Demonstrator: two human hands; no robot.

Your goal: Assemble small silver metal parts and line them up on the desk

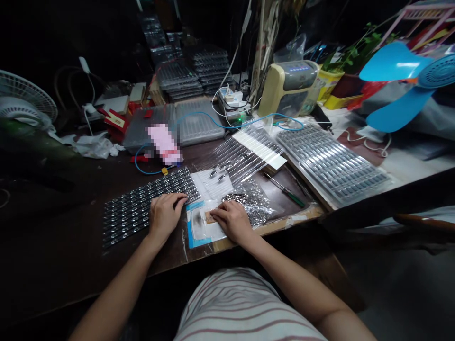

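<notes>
My left hand is closed, thumb and fingertips drawn together at the near right end of a row-by-row array of dark strips with small shiny metal parts. What the fingertips pinch is too small to make out. My right hand has its fingers pressed together beside a small tan block; anything between them is hidden. That block lies on a white pad with a blue edge. Right behind my right hand, a clear plastic bag of many tiny metal pieces lies spread open.
Clear tubes with dark parts lie under a pale strip. A green-handled screwdriver rests to the right, near a filled clear tray. A blue-bladed fan stands at right, a yellowish machine behind. A blue cable crosses the table.
</notes>
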